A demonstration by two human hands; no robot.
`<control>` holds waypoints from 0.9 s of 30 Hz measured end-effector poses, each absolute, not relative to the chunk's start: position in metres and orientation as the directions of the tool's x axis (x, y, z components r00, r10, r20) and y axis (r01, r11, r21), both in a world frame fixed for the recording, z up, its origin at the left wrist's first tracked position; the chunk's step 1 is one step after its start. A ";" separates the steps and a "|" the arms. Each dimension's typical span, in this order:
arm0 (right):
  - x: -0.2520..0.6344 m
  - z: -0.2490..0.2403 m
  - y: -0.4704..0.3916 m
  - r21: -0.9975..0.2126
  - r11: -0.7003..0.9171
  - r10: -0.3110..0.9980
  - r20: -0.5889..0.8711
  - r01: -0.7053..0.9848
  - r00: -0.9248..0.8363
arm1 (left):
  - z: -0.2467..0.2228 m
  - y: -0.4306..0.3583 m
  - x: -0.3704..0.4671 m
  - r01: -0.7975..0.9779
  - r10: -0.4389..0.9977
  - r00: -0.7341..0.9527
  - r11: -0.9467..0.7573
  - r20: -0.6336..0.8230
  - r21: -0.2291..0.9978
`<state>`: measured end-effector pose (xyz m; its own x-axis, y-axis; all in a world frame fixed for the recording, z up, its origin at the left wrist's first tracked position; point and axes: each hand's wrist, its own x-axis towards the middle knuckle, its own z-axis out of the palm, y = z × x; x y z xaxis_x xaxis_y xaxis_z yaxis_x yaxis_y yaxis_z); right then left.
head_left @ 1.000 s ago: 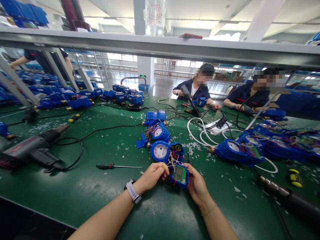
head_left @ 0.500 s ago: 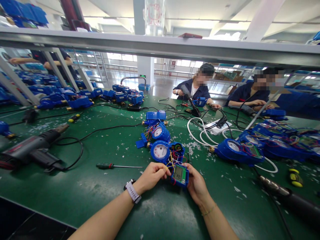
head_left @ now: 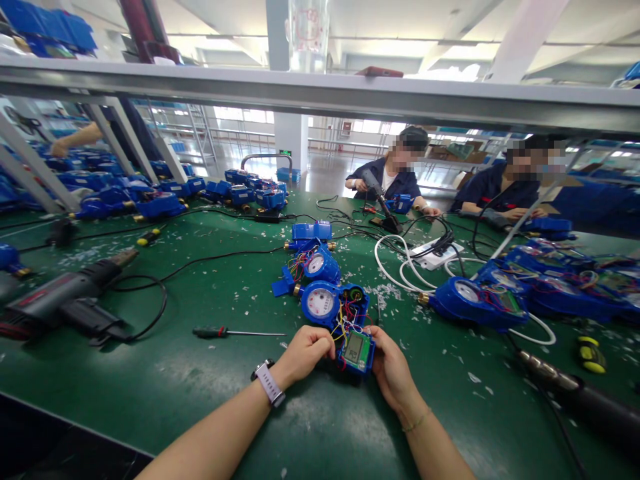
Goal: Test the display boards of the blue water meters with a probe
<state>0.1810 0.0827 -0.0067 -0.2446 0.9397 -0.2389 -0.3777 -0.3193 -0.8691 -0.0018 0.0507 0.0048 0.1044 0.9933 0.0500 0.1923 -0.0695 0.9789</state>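
A blue water meter (head_left: pixel 320 303) lies open on the green table, its dial facing up and coloured wires coming out of its housing. Those wires lead to a blue display module (head_left: pixel 356 351) with a green circuit board and small screen. My right hand (head_left: pixel 393 367) grips this module by its right edge. My left hand (head_left: pixel 307 353), wrist strapped with a watch, is closed at the module's left side beside the yellow wires; what its fingers hold is too small to name. Behind the open meter sits another wired blue meter (head_left: pixel 317 263).
A screwdriver (head_left: pixel 215 331) and a heat gun (head_left: pixel 65 300) lie to the left. More blue meters (head_left: pixel 475 300), white cable (head_left: pixel 385 267) and a black-handled tool (head_left: pixel 575 393) are on the right. Two people sit across the table; another stands at far left.
The display module has shifted slightly left and tilted, with my right hand following. My left hand has moved a little. At far left, the standing person's arm has moved.
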 end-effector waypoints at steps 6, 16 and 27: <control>0.181 -0.008 0.082 -0.893 -0.299 0.943 -0.223 -0.337 -0.246 | 0.001 0.053 -0.001 0.212 0.995 0.078 -0.077 0.061 0.974; 0.180 -0.005 0.081 -0.901 -0.295 0.944 -0.224 -0.317 -0.242 | -0.003 0.054 0.001 0.194 0.998 0.045 -0.055 0.048 0.979; 0.180 -0.006 0.082 -0.897 -0.294 0.946 -0.225 -0.329 -0.232 | 0.001 0.054 0.000 0.175 0.998 0.037 -0.057 0.051 0.983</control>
<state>0.1804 0.0820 -0.0061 -0.2320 0.9463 -0.2250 -0.3293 -0.2941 -0.8973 -0.0002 0.0537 0.0007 0.0373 0.9980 0.0509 0.1749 -0.0567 0.9829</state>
